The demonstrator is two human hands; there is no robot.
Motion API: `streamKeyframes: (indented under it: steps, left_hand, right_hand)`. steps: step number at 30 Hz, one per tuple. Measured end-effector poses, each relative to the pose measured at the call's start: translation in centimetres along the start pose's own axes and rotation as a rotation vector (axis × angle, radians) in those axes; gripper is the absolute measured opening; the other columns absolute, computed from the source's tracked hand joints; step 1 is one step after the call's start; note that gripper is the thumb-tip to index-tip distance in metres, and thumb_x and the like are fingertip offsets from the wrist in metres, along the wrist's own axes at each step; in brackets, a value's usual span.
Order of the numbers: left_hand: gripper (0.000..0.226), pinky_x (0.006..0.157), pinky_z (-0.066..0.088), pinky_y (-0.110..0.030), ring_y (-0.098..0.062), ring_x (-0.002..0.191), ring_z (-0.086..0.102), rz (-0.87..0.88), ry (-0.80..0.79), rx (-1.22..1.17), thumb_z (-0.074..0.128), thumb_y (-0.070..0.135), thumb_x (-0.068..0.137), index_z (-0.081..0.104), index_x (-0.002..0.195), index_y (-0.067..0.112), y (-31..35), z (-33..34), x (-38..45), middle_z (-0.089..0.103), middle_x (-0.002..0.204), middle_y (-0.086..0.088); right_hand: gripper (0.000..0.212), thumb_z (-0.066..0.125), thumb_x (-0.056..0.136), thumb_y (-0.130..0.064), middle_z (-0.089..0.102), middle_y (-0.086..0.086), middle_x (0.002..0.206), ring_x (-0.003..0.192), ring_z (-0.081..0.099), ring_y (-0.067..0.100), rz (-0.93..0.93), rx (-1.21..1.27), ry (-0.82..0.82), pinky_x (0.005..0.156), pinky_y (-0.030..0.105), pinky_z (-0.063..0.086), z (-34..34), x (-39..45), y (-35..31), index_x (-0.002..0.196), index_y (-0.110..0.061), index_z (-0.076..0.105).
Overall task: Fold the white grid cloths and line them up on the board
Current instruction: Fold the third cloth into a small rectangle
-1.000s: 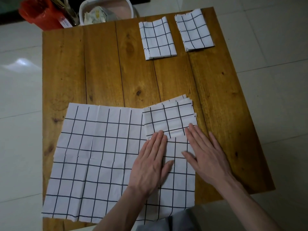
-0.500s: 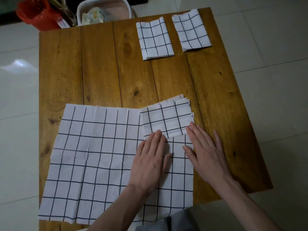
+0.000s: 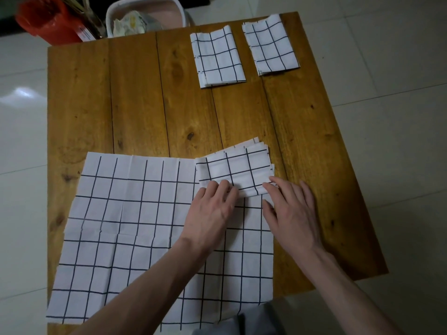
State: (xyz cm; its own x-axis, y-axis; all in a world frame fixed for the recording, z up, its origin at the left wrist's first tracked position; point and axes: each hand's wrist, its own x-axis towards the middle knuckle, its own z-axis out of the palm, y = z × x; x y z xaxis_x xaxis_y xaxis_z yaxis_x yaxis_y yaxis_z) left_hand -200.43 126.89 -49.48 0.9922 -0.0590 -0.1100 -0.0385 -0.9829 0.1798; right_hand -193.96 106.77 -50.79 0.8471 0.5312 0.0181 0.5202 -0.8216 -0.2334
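A wooden board (image 3: 145,97) carries all the white grid cloths. Two folded cloths lie side by side at its far right, one (image 3: 219,59) left of the other (image 3: 271,44). A large unfolded cloth (image 3: 135,226) is spread flat on the near half. A third folded cloth (image 3: 237,169) sits on that sheet's far right corner. My left hand (image 3: 210,213) has its fingers curled on the near left edge of this folded cloth. My right hand (image 3: 292,213) lies with fairly straight fingers, its fingertips touching the near right corner.
Beyond the board's far edge stand a red container (image 3: 46,20) and a white-rimmed pink basin (image 3: 145,13) with crumpled stuff in it. White tiled floor surrounds the board. The far left of the board is bare wood.
Both hands slid forward from lying flat on the spread cloth. My left fingers have curled onto the folded cloth's near edge, and the right fingertips now reach its corner.
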Motion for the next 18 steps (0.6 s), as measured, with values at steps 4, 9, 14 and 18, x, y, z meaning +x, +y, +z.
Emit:
streamKeyframes:
  steps: [4,9,14,18]
  left_hand:
    - [0.063,0.074,0.052,-0.038,-0.027,0.093,0.055,-0.039,0.033,-0.08,0.078,-0.003,0.068,0.063,0.127,0.012,-0.1,0.1,0.2,0.059,0.11,-0.006]
    - [0.043,0.063,0.051,-0.036,-0.026,0.09,0.054,-0.087,0.11,-0.258,0.071,-0.005,0.082,0.063,0.122,0.01,1.0,-0.8,0.7,0.055,0.106,-0.008]
    - [0.052,0.059,0.053,-0.034,-0.023,0.09,0.056,-0.093,0.107,-0.366,0.072,-0.009,0.082,0.058,0.128,0.011,2.5,-1.1,0.8,0.051,0.109,-0.005]
    - [0.051,0.061,0.05,-0.035,-0.024,0.089,0.055,-0.142,0.122,-0.436,0.067,-0.009,0.083,0.059,0.128,0.013,3.7,-1.2,1.0,0.051,0.11,-0.004]
  right_hand:
    - [0.043,0.064,0.099,-0.025,0.056,0.002,0.147,0.136,0.053,0.023,0.019,0.036,0.004,0.123,0.052,0.028,-0.2,0.2,-0.1,0.142,-0.018,0.058]
    - [0.048,0.062,0.1,-0.027,0.052,0.005,0.146,0.131,0.048,0.019,0.162,0.193,0.124,0.105,0.041,0.047,-1.0,0.1,-1.6,0.145,-0.015,0.05]
    - [0.046,0.067,0.096,-0.028,0.038,0.0,0.139,0.107,0.042,-0.004,0.37,0.478,0.293,0.08,0.009,0.048,-2.0,0.6,-2.8,0.135,-0.01,0.05]
    - [0.046,0.068,0.096,-0.041,0.052,-0.006,0.117,0.095,0.064,0.009,0.611,0.753,0.239,0.079,0.029,0.06,-2.8,1.2,-3.9,0.127,-0.024,0.039]
